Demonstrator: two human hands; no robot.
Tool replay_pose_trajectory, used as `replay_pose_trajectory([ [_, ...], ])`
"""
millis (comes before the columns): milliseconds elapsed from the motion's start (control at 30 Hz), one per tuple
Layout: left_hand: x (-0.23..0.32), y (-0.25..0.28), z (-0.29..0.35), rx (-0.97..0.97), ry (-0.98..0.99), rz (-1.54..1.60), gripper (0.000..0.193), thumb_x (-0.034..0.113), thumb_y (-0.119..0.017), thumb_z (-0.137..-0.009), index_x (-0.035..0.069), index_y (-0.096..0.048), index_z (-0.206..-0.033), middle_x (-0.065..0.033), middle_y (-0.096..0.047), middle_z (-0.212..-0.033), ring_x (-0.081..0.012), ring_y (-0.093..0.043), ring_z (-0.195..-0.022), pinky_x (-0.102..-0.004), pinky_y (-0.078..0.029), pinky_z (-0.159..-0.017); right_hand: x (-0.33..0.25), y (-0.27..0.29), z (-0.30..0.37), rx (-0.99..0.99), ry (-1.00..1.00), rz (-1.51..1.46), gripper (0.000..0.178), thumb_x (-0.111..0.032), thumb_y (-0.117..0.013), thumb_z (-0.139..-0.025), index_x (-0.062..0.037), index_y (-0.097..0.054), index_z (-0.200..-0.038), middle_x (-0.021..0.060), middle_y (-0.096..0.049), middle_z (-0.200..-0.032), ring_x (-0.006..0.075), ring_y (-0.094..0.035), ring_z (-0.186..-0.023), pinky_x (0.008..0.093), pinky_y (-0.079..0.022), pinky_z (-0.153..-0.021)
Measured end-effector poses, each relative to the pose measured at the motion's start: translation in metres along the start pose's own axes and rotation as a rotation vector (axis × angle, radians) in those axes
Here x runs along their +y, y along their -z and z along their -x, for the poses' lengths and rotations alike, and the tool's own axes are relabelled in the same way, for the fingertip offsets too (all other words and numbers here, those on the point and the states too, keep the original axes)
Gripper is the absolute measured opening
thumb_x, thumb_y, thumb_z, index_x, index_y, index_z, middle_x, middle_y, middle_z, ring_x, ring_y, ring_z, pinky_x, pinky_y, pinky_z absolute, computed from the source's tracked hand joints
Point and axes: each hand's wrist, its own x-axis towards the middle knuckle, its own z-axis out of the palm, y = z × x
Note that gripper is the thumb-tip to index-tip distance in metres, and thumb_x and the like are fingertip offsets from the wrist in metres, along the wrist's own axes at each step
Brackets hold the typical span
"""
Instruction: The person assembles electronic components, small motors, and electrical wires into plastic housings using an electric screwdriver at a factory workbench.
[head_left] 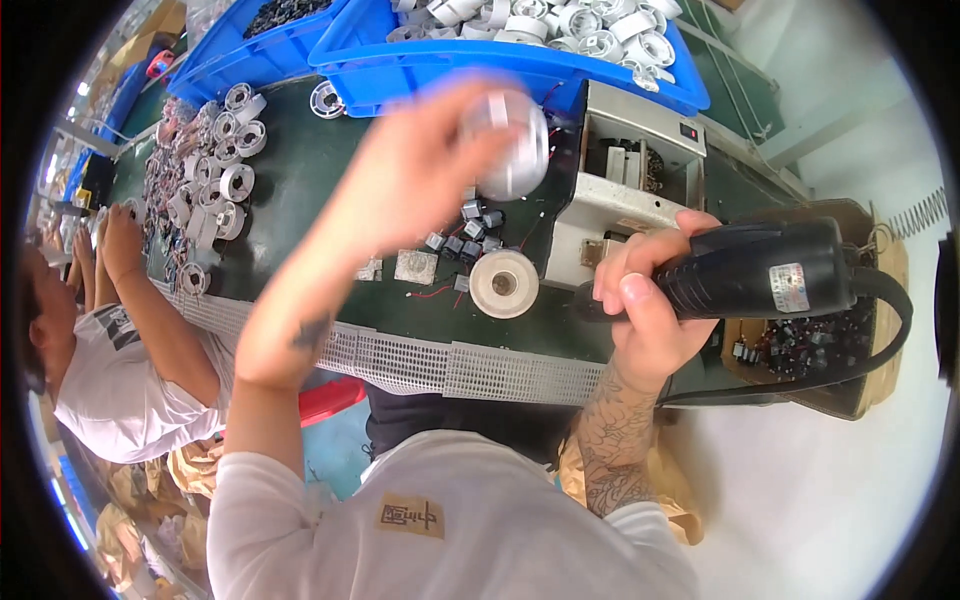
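My left hand (430,145), blurred by motion, is raised over the far part of the bench with its fingers round a white-grey round plastic housing (522,160). In my right hand (650,310) is a black corded electric screwdriver (765,270), held level with its tip end pointing left; the tip itself is hard to make out. Just left of that tip stands a pale round fixture (489,303) with a hole in its middle. Several small grey motors (470,245) with thin red wires lie behind the fixture, below the raised housing.
A blue bin (430,70) heaped with white housings stands at the back. Right of the motors is a metal box-shaped machine (625,205). A cardboard box (860,385) holds small dark parts. Wired ring housings (205,190) crowd the left, where a co-worker (150,370) sits.
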Motion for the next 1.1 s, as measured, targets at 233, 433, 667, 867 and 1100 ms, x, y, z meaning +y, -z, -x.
replay_pose_trajectory([
  [233,-0.034,-0.078,0.095,0.179,-0.044,-0.123,0.022,0.007,-0.059,-0.088,0.001,-0.062,-0.109,-0.0165,-0.061,-0.111,-0.0365,-0.053,-0.104,-0.0427,-0.043,-0.092,0.001,-0.005,0.002,-0.047,-0.005,-0.026,0.062,0.01,-0.065,-0.072,0.0068,-0.038,-0.128,0.0113,-0.059,-0.07,0.0152,-0.056,-0.056,0.0273,-0.047,-0.053],
  [433,-0.018,-0.072,0.096,0.233,-0.11,-0.365,0.017,0.01,-0.059,-0.088,0.001,-0.064,-0.102,-0.0156,-0.062,-0.108,-0.035,-0.054,-0.1,-0.0427,-0.044,-0.088,0.003,-0.002,0.001,-0.034,0.01,0.0,0.062,0.01,-0.065,-0.072,0.0069,-0.039,-0.128,0.0107,-0.059,-0.07,0.015,-0.055,-0.056,0.0271,-0.047,-0.053],
  [667,-0.077,-0.023,0.058,0.301,0.065,-0.615,0.016,0.014,-0.073,-0.079,0.004,-0.068,-0.091,-0.0117,-0.063,-0.085,-0.0323,-0.06,-0.084,-0.043,-0.049,-0.073,-0.003,-0.005,0.0,-0.1,-0.001,0.139,0.058,0.0,-0.058,-0.076,0.0046,-0.037,-0.13,0.0094,-0.053,-0.073,0.0161,-0.048,-0.053,0.0337,-0.044,-0.049],
  [867,-0.093,-0.028,0.045,0.38,-0.047,-0.574,0.01,0.013,-0.073,-0.078,0.005,-0.071,-0.084,-0.0107,-0.065,-0.082,-0.0321,-0.063,-0.079,-0.0418,-0.052,-0.07,-0.002,-0.005,-0.002,-0.076,-0.019,0.157,0.056,0.002,-0.058,-0.077,0.0058,-0.036,-0.129,0.0101,-0.053,-0.073,0.0161,-0.049,-0.053,0.0338,-0.045,-0.05],
  [1100,-0.033,-0.022,0.065,0.334,0.005,-0.088,0.011,0.005,-0.071,-0.085,0.003,-0.073,-0.096,-0.008,-0.07,-0.084,-0.0118,-0.062,-0.072,-0.0256,-0.049,-0.065,-0.001,0.002,-0.007,-0.041,0.024,0.025,0.058,0.009,-0.067,-0.073,0.007,-0.042,-0.125,0.0107,-0.06,-0.071,0.0146,-0.057,-0.057,0.0265,-0.047,-0.053],
])
